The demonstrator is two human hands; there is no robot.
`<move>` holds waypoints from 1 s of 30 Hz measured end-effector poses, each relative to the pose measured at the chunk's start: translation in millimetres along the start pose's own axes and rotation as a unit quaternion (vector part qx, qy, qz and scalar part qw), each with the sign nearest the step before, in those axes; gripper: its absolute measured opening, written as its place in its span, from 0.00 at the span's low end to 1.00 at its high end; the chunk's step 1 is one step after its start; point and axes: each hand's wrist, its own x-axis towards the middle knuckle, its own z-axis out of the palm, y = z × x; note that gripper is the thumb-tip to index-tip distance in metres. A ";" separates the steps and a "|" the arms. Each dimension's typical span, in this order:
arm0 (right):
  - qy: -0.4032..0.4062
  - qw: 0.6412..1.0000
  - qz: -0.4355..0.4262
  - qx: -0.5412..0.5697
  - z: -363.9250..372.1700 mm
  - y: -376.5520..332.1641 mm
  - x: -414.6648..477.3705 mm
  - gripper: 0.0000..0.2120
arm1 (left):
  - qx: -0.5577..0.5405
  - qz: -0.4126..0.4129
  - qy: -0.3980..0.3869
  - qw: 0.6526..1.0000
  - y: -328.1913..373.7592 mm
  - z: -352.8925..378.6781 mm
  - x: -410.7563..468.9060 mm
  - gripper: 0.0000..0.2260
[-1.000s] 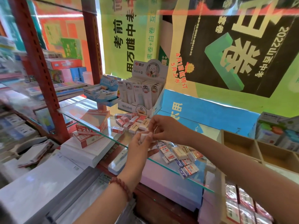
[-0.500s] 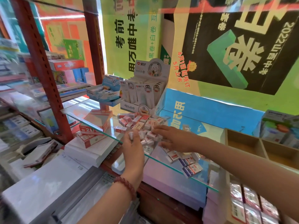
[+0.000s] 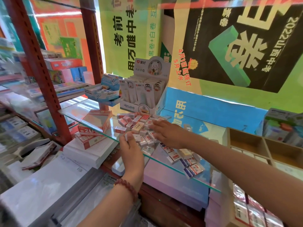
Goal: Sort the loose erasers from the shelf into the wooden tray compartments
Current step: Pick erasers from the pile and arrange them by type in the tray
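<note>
The left hand (image 3: 132,153) is raised at the front edge of the glass shelf (image 3: 172,167), its thumb and curled fingers pinching 1 small white eraser (image 3: 126,137) at the fingertips. A red bead bracelet (image 3: 127,185) sits on that wrist.

Just beyond this grip, and touching the fingertips' far side, lies the eraser pile (image 3: 136,122): many small wrapped blocks, mostly red-and-white, heaped on the glass. The right hand (image 3: 170,135) reaches in from the right with straight, spread fingers laid flat over the pile's right part. It is released and holds nothing.

To the right of the pinched eraser, past the right wrist and partly under the forearm, a second scatter of erasers (image 3: 193,169) with blue-and-white sleeves lies on the same shelf. The wooden tray (image 3: 246,136) stands well apart from both hands, far to the right of the grip, with 2 of its compartments in view. To the left of the grip, a red-and-white box (image 3: 95,123) rests on the glass.
</note>
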 end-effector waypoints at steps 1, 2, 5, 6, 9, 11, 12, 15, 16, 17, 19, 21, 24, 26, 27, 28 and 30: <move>-0.006 1.000 0.005 0.017 0.1 0.8 -0.1 0.23 | -0.009 -0.007 0.003 1.000 3.0 -1.1 -0.2 0.11; -0.004 1.000 0.010 0.026 0.2 2.2 -2.3 0.22 | -0.019 -0.015 0.007 1.000 6.9 -2.4 -0.1 0.11; -0.005 1.000 0.007 -0.013 -1.0 7.0 -16.8 0.20 | -0.047 -0.018 0.023 0.998 17.4 -7.6 4.0 0.11; -0.004 1.000 0.001 -0.017 -0.3 9.2 -21.7 0.19 | -0.047 -0.016 0.028 0.998 19.1 -8.6 5.8 0.11; -0.012 1.000 0.002 0.000 -3.1 14.5 -29.3 0.15 | -0.038 -0.017 0.018 0.999 18.1 -9.0 8.2 0.10; -0.043 0.999 0.018 0.022 -8.7 17.8 -29.6 0.14 | -0.033 -0.032 -0.010 0.999 11.9 -7.2 7.2 0.08; -0.048 0.998 0.032 0.040 -11.1 19.3 -28.8 0.13 | -0.030 -0.042 -0.024 0.998 9.8 -5.9 5.7 0.08; 0.071 0.990 0.079 0.089 -17.7 22.7 -15.7 0.14 | -0.010 -0.046 -0.056 0.997 7.9 -2.6 -0.4 0.13; 0.122 0.982 0.097 0.102 -18.8 24.6 -7.8 0.14 | -0.007 -0.042 -0.063 0.997 9.2 -1.4 -2.2 0.11; 0.148 0.977 0.110 0.110 -18.6 27.5 1.7 0.14 | -0.004 -0.037 -0.067 0.997 10.9 -0.3 -4.3 0.09; 0.103 0.984 0.104 0.103 -18.7 30.2 19.4 0.21 | 0.003 -0.028 -0.067 0.997 11.3 2.3 -5.2 0.08; 0.010 0.991 0.090 0.097 -16.4 29.8 32.1 0.29 | 0.009 -0.024 -0.067 0.997 8.6 3.6 -4.2 0.11; -0.027 0.988 0.104 0.112 -16.9 30.6 30.5 0.27 | 0.020 -0.015 -0.070 0.997 7.0 4.1 -3.1 0.13; -0.015 0.987 0.113 0.112 -16.4 36.7 17.6 0.24 | 0.031 -0.008 -0.071 0.997 7.1 3.2 -2.3 0.13; -0.014 0.987 0.107 0.116 -15.1 41.8 11.0 0.23 | 0.033 -0.008 -0.072 0.997 8.4 2.7 -2.4 0.12; -0.017 0.988 0.096 0.117 -13.4 46.7 4.7 0.22 | 0.033 -0.010 -0.073 0.997 9.9 2.6 -2.6 0.11; -0.025 0.992 0.070 0.107 -11.6 54.5 -3.2 0.15 | 0.032 -0.016 -0.078 0.996 10.9 2.1 -3.4 0.08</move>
